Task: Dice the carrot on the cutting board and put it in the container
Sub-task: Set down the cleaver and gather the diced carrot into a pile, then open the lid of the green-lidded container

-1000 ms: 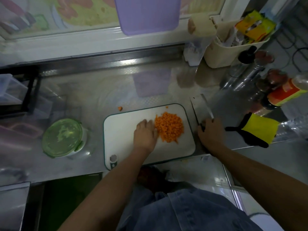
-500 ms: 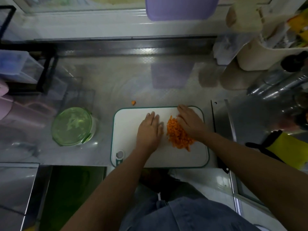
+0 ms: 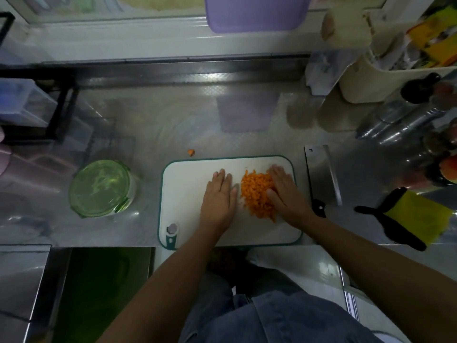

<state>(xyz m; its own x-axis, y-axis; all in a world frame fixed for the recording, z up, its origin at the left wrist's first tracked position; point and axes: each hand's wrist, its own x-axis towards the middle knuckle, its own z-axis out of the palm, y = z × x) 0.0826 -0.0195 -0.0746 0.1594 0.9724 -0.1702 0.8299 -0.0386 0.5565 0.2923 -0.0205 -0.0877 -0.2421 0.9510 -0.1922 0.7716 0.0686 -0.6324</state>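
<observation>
Resting flat on the board (image 3: 188,199), the left hand (image 3: 218,196) has straight fingers, just left of the carrot pile (image 3: 257,194). The right hand (image 3: 284,194), fingers straight too, touches the pile's right side. The knife (image 3: 321,177) lies right of the board. The container (image 3: 101,188) sits well left. One carrot bit (image 3: 191,152) lies just past the board's far edge.

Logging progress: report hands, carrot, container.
Left hand, right hand open, flanking carrot pile on board. Knife down, right of board. Container lid on. Stray piece off board.

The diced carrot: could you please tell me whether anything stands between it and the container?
Yes: the container has its green lid on, and the left hand lies flat on the cutting board between it and the diced carrot.
</observation>
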